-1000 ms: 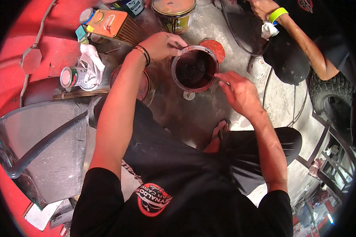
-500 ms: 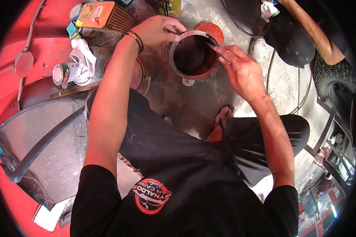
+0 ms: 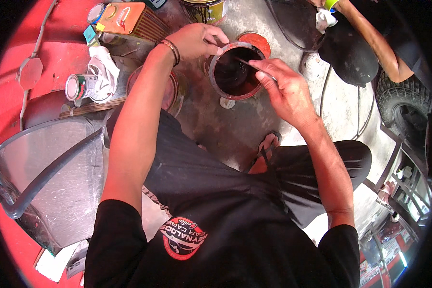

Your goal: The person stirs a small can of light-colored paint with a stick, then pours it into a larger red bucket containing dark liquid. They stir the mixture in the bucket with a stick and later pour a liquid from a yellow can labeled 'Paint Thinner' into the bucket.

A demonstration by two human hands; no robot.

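A round open can with dark inner walls and red paint smears stands on the floor in front of me. At its upper left rim is my left hand, with thumb and fingers closed on the edge. My right hand holds a thin, flat stirring stick from the right side. The stick reaches over the rim into the can, and its far end is lost in the dark inside. Behind the can lies a red round lid.
At left are a rectangular orange-topped tin, a small can, a white rag and a clear panel with a dark edge. Another can stands beyond. At right, another person's arm is near a tyre.
The stick has swung from the can's right wall toward its middle, and my right hand has tilted with it. In the picture the can sits slightly lower and further right.
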